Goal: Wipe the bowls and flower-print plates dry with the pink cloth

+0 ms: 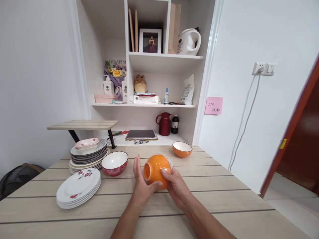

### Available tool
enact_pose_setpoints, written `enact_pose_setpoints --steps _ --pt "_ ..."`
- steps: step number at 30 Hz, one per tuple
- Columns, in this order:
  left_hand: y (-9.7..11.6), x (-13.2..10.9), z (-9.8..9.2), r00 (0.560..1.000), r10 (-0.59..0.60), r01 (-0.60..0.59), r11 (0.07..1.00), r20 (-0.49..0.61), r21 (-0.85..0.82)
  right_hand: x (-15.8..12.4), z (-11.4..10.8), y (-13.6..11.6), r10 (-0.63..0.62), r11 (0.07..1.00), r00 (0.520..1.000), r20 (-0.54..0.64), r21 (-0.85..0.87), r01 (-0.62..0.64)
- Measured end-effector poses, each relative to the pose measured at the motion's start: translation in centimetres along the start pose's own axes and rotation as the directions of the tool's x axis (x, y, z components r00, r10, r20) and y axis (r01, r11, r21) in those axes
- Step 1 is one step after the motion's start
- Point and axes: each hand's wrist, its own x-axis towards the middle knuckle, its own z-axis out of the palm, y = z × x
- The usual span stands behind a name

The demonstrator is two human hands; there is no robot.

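Note:
Both my hands hold an orange bowl (155, 171) above the wooden table (224, 196), turned on its side so its foot ring faces left. My left hand (141, 182) cups it from the left and below, fingers upright. My right hand (175, 185) grips it from the right, thumb across its side. A bit of white, perhaps a cloth, shows behind the bowl at my right fingers. A second orange bowl (182, 149) stands upright at the table's far edge. A red bowl with a white inside (114, 163) sits just left of my hands.
At the left stand a stack of white plates with red flowers (78, 188) and a taller stack of grey and white plates (88, 154) topped by a pink dish. Behind, shelves hold a red jug (164, 123), a dark bottle, a tablet and glasses. A door stands at right.

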Motion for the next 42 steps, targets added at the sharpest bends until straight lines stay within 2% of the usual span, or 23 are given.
enact_pose_setpoints --steps 2,7,10,12,13,15,17,19,21,23,26,29,31,32,35,36,38,40,42 --pt "0.7 -0.2 0.1 0.997 -0.066 0.069 0.991 0.025 -0.111 -0.3 0.4 0.0 0.022 1.000 0.999 0.046 -0.006 -0.022" --pt "1.8 -0.3 0.0 0.966 -0.177 0.220 0.946 0.188 -0.240 -0.7 0.4 0.0 0.056 0.997 0.990 0.127 -0.052 -0.050" --pt "1.5 -0.1 -0.7 0.954 -0.236 0.293 0.869 0.186 -0.399 -1.0 0.6 0.2 0.041 0.992 0.976 0.215 -0.125 -0.014" --pt "0.8 0.0 -1.3 0.924 -0.300 0.380 0.789 0.238 -0.483 -1.2 0.9 0.3 0.028 0.970 0.948 0.317 -0.239 0.051" --pt "0.4 0.0 -1.6 0.895 -0.346 0.445 0.739 0.281 -0.506 -1.2 1.0 0.3 0.029 0.946 0.931 0.364 -0.311 0.093" --pt "-0.4 0.1 -2.1 0.811 -0.457 0.585 0.627 0.365 -0.515 -1.4 1.1 0.3 0.029 0.859 0.904 0.427 -0.473 0.196" --pt "-0.9 0.1 -2.3 0.731 -0.542 0.680 0.528 0.414 -0.510 -1.4 0.9 0.4 0.024 0.719 0.889 0.457 -0.626 0.302" --pt "-1.0 0.2 -2.4 0.686 -0.573 0.722 0.458 0.448 -0.518 -1.4 0.4 0.7 0.015 0.563 0.869 0.494 -0.723 0.401" --pt "-0.9 0.3 -2.3 0.659 -0.579 0.744 0.408 0.480 -0.530 -1.2 -0.1 1.0 0.009 0.454 0.840 0.542 -0.751 0.479" --pt "-0.6 0.5 -2.3 0.635 -0.593 0.762 0.377 0.495 -0.527 -1.1 -0.5 1.3 -0.007 0.395 0.820 0.572 -0.752 0.528" --pt "-0.3 0.6 -2.5 0.620 -0.628 0.772 0.382 0.471 -0.507 -1.1 -0.3 1.5 -0.036 0.363 0.830 0.557 -0.766 0.530" --pt "-0.1 0.7 -2.5 0.612 -0.634 0.785 0.414 0.473 -0.461 -1.2 0.3 1.5 -0.049 0.399 0.873 0.486 -0.791 0.463" --pt "0.0 0.6 -2.5 0.625 -0.592 0.780 0.451 0.508 -0.434 -1.1 0.5 1.4 -0.071 0.498 0.910 0.409 -0.776 0.388" --pt "0.1 0.5 -2.3 0.637 -0.560 0.770 0.480 0.529 -0.420 -1.0 0.6 1.4 -0.085 0.579 0.925 0.371 -0.737 0.349" --pt "0.3 0.2 -1.7 0.690 -0.484 0.704 0.620 0.538 -0.345 -0.4 0.5 1.0 -0.124 0.860 0.966 0.227 -0.460 0.219" --pt "0.3 0.1 -1.4 0.727 -0.472 0.658 0.687 0.498 -0.309 -0.2 0.4 0.8 -0.134 0.923 0.978 0.163 -0.339 0.183" --pt "0.3 0.1 -0.9 0.845 -0.419 0.499 0.841 0.334 -0.209 0.2 0.2 0.4 -0.144 0.980 0.989 0.033 -0.134 0.147" --pt "0.2 0.1 -0.6 0.953 -0.266 0.278 0.958 0.144 -0.067 0.4 -0.1 0.0 -0.142 0.990 0.989 -0.046 -0.025 0.141" --pt "0.1 0.2 -0.3 0.993 -0.102 0.099 0.994 0.059 0.056 0.4 -0.3 -0.2 -0.116 0.993 0.990 -0.079 0.004 0.116"
